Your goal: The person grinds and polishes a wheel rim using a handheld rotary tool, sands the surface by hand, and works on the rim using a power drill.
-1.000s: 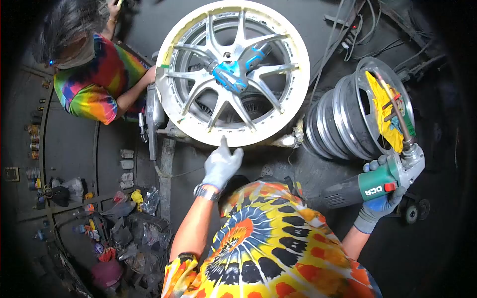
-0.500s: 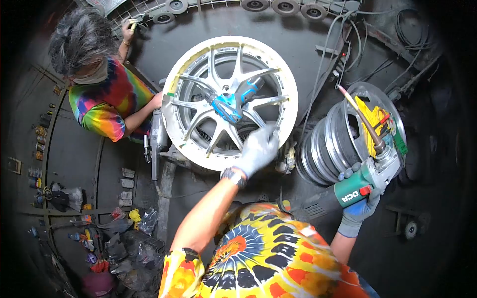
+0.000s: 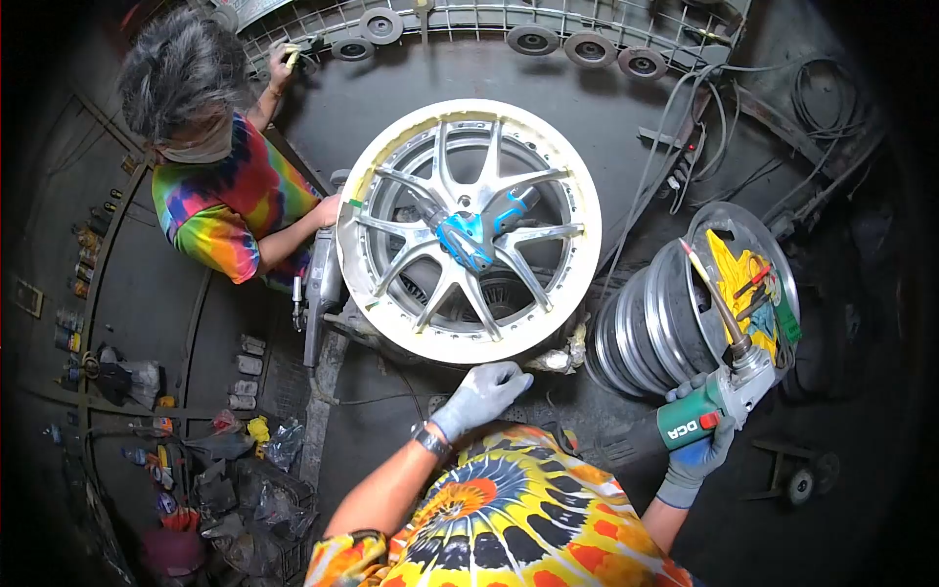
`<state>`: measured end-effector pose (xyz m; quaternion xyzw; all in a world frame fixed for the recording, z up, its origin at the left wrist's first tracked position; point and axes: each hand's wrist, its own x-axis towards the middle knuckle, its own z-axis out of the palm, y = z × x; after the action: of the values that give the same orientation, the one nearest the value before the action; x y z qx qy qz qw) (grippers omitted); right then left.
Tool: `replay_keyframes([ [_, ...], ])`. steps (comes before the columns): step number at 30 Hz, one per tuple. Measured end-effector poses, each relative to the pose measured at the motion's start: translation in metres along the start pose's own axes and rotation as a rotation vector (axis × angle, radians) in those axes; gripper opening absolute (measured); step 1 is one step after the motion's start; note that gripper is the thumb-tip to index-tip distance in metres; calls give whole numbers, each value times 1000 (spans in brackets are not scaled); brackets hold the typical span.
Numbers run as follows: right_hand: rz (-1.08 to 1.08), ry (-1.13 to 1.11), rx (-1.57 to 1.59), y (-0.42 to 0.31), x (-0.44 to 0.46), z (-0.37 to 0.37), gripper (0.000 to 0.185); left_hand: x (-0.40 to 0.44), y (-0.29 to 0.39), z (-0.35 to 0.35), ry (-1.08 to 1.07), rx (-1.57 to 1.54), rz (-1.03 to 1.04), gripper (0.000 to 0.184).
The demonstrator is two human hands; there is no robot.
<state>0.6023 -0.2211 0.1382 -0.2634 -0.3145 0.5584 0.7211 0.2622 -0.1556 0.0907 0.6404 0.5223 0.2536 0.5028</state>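
Note:
My right hand [image 3: 706,448], in a grey and blue glove, grips a green DCA angle grinder [image 3: 690,416]. From the grinder's metal head a long brown tapered rod [image 3: 717,298] points up and left. My left hand [image 3: 481,399], also gloved, is just below the near rim of a silver spoked wheel rim [image 3: 473,340]. Its fingers are curled in, and no object shows in them. Yellowish tape runs along part of the wheel's pale outer lip. A blue and grey cordless power tool [image 3: 468,240] lies on the spokes at the hub.
Stacked wheel rims [image 3: 646,318] stand at right, with a yellow cloth [image 3: 736,279] and red-handled tool [image 3: 751,281] on top. A co-worker [image 3: 210,186] stands at left, one hand by the wheel. Cables [image 3: 646,191] hang behind; grinding discs [image 3: 590,47] line the back rack.
My left hand has drawn back from over the wheel's near rim toward my body. The grinder in my right hand has shifted slightly left and down. The whole view has tilted a little.

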Motion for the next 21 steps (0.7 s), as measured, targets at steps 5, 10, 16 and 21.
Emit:
replay_keyframes([
  [5,-14,-16,-39,12,2,24,78,-26,-20,-14,170,-98,-123,40],
  [10,-32,-10,-16,40,7,64,77,-41,-38,-44,406,-317,12,17],
  [16,-83,-9,115,71,18,136,76,-32,-11,-106,-109,-207,250,23],
  [21,-47,77,284,99,26,214,73,3,33,-125,-677,-488,271,71],
])
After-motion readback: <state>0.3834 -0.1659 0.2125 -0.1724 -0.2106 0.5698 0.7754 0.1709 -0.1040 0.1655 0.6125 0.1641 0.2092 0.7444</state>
